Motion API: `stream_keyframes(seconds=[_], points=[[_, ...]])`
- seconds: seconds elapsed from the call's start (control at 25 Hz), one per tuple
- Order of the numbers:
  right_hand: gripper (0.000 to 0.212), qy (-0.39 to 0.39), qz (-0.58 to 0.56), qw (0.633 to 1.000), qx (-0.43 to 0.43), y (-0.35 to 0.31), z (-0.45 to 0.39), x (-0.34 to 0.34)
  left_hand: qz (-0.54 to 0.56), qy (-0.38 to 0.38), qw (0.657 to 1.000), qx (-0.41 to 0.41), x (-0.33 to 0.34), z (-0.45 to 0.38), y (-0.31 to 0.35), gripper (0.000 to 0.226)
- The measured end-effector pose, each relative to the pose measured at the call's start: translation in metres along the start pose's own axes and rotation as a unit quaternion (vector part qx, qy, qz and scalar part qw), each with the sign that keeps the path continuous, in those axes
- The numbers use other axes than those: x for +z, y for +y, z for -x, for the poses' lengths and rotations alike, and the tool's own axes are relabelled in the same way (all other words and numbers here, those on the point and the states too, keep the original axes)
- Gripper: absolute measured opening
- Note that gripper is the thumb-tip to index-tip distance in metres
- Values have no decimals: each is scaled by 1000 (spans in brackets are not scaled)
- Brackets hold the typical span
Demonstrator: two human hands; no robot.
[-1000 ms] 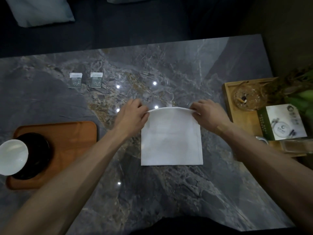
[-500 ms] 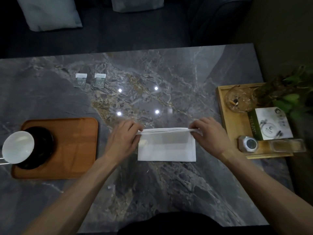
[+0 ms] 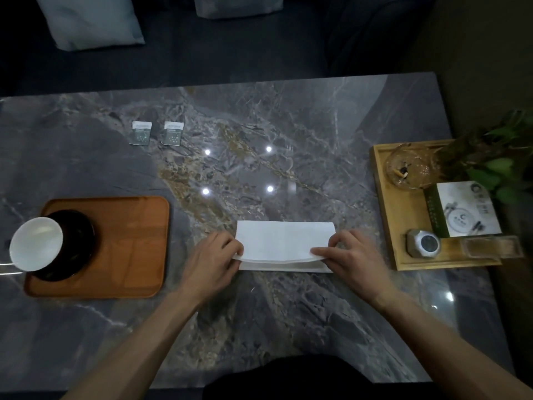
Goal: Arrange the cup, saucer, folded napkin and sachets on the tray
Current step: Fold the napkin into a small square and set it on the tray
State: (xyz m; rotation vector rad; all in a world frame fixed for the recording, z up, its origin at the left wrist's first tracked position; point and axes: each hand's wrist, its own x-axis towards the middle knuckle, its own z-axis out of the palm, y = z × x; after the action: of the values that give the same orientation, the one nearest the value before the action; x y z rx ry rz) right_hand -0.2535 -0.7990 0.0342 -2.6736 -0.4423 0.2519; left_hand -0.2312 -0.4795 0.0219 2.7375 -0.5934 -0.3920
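both hands on white napkin (image 3: 284,243), mid table toward near edge. left hand (image 3: 212,259) pinching napkin's left near corner, right hand (image 3: 350,259) pinching right near corner, top layer folded over and held just above the lower layer, near edges not quite flush. long axis of napkin running left-right, parallel to table's near edge. fold step judged about done, needs pressing flat. orange tray (image 3: 135,249) at table's left edge, well apart from napkin, directly left of it; left hand nearer the tray, so carry probably goes leftward with that hand or both. dark saucer (image 3: 78,241) already on tray's left part, white cup (image 3: 36,243) on it, seeming to overhang tray's left rim. bare tray area on right side, looks wide enough for napkin lying as is or turned. two sachets (image 3: 157,133) side by side near table's far-left part, off the tray, beyond it. wooden tray (image 3: 385,215) with box and glass dish at right edge, not part of job. risk: thin napkin unfolding on lift.
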Motion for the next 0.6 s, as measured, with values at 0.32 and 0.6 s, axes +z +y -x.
stream_keyframes(seconds=[0.32, 0.6], points=[[28, -7, 13, 1000, 9, 6, 9, 21, 12, -34, 999, 3, 17, 7, -4, 11], [33, 0, 44, 999, 9, 14, 21, 35, 30, -58, 998, 6, 27, 15, -6, 14]])
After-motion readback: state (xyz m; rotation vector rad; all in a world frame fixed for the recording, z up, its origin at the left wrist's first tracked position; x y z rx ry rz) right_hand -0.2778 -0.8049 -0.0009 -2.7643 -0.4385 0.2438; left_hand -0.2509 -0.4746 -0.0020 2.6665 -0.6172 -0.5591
